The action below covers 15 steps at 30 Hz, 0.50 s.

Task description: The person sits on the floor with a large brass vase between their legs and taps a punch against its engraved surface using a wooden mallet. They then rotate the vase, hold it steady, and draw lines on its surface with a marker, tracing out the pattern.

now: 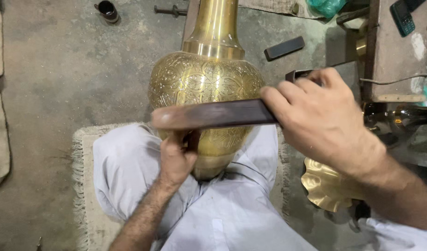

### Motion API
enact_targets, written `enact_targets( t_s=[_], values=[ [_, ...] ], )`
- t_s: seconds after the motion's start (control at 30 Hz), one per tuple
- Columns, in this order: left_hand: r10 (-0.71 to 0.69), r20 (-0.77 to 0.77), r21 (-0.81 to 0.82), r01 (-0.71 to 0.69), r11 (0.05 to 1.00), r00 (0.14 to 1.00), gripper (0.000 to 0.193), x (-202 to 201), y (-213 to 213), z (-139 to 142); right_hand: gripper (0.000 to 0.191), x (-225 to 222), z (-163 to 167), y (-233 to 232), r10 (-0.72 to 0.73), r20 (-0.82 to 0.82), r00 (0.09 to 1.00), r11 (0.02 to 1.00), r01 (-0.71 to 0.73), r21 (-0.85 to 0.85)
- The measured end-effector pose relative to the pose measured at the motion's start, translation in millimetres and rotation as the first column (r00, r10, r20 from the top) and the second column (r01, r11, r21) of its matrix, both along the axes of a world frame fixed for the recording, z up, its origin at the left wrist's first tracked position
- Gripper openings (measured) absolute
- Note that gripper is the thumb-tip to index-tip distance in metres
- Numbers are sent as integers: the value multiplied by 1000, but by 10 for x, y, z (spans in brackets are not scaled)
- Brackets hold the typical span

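Bare hairy forearms, pale grey-white loose trousers (232, 218), matching light sleeve (399, 234) at right elbow

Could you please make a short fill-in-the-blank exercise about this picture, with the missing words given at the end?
1. The right hand grips a long dark ____ bar.
2. The left hand rests against the engraved ____-coloured vase.
3. The vase lies on the person's ____, neck pointing away.
4. The person sits on a fringed ____ on the concrete floor.

Missing words: wooden; brass; lap; rug
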<state>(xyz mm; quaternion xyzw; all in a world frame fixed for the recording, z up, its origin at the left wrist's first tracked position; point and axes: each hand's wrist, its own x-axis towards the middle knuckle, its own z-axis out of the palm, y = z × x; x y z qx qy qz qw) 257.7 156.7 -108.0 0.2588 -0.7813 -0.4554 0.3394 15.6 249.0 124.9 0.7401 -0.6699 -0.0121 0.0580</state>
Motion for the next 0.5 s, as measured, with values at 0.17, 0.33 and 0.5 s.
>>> enact_targets(
  t_s=[0.17, 0.33, 0.5],
  values=[
    [206, 19, 292, -202, 935, 978, 25, -78, 296, -202, 10, 233, 194, -334, 105, -201, 974, 992, -87, 94],
    [393, -98, 448, -312, 838, 914, 24, -210, 482, -192, 14, 340, 304, -516, 211, -190, 959, 977, -204, 55],
    [471, -402, 592, -169, 788, 785, 27, -326, 505, -80, 22, 244, 374, -521, 162, -366, 916, 970, -79, 231]
  ],
)
